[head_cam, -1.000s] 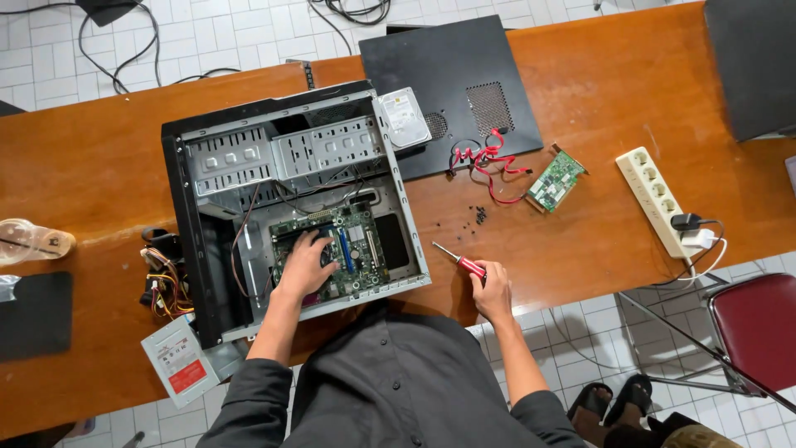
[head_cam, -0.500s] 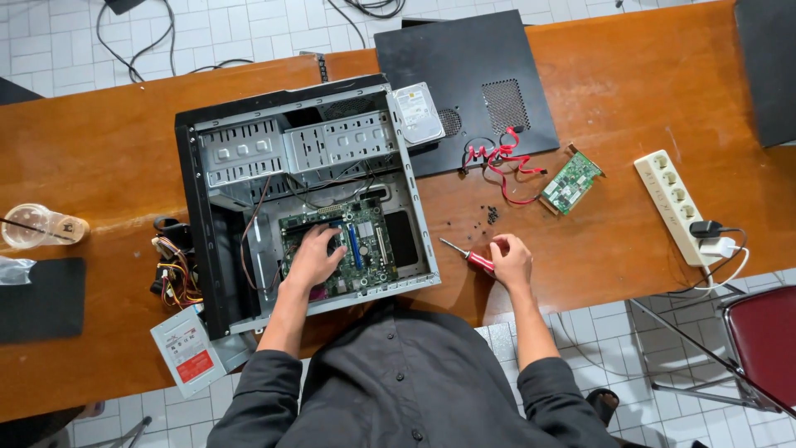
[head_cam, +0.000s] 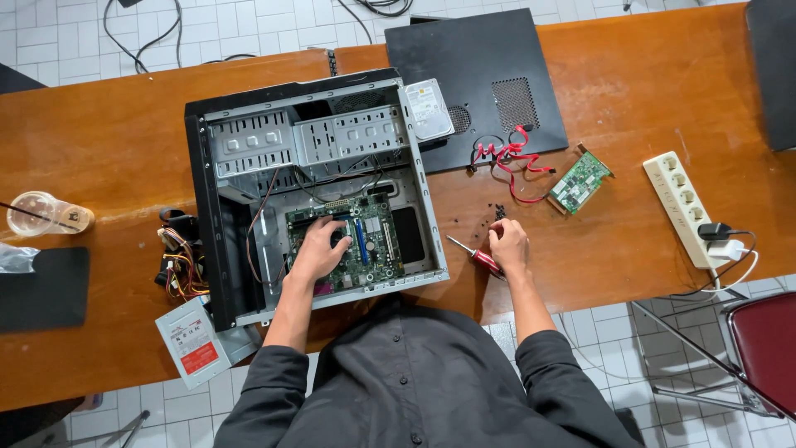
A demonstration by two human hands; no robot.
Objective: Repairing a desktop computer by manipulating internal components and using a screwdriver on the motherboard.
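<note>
One open case [head_cam: 220, 216] at centre with one motherboard [head_cam: 365, 249] inside. One screwdriver [head_cam: 474, 254], one hard drive [head_cam: 429, 109], one side panel [head_cam: 497, 50], one green card [head_cam: 580, 181], one power strip [head_cam: 684, 207], one cup [head_cam: 37, 214], one power supply [head_cam: 192, 340].

Computer case [head_cam: 217, 207]: lies open on the table [head_cam: 108, 133], left of frame centre
Motherboard [head_cam: 365, 249]: inside the case, lower part
Left hand [head_cam: 319, 249]: on the motherboard
Right hand [head_cam: 507, 245]: on the table, right of the case
Screwdriver [head_cam: 471, 254]: just left of the right hand
Side panel [head_cam: 473, 75]: upper centre, behind the case
Hard drive [head_cam: 429, 108]: at the case's upper right corner
Expansion card [head_cam: 580, 181]: right of the cables [head_cam: 510, 158]
Power strip [head_cam: 681, 203]: far right
Power supply [head_cam: 191, 340]: lower left, at the table's edge
</note>
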